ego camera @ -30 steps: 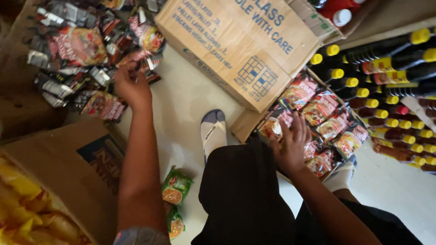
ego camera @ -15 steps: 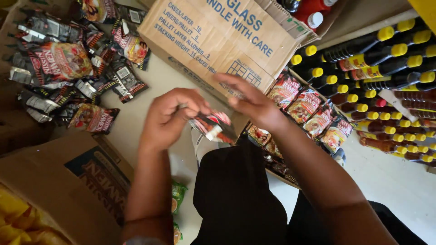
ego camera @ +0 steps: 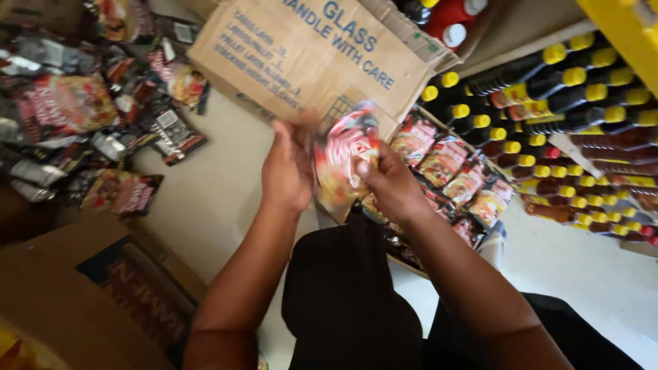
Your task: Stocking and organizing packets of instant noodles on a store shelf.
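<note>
Both hands meet in front of me over my black-clad knee (ego camera: 346,301). My left hand (ego camera: 288,171) and my right hand (ego camera: 391,185) together hold a red and white foil snack packet (ego camera: 343,161), blurred by motion and turned upright between them. Just right of the hands lies a shallow tray of similar red and orange packets (ego camera: 452,171). A heap of loose dark and red packets (ego camera: 89,116) lies on the floor to the left.
A large brown cardboard box (ego camera: 308,55) lies at the top centre. Rows of dark bottles with yellow caps (ego camera: 569,130) fill the right side. Another cardboard box (ego camera: 82,288) sits at the lower left. Pale floor (ego camera: 205,199) shows between them.
A second ago the hands were apart, left at the packet heap and right on the tray. They came together and now hold one packet raised between them.
</note>
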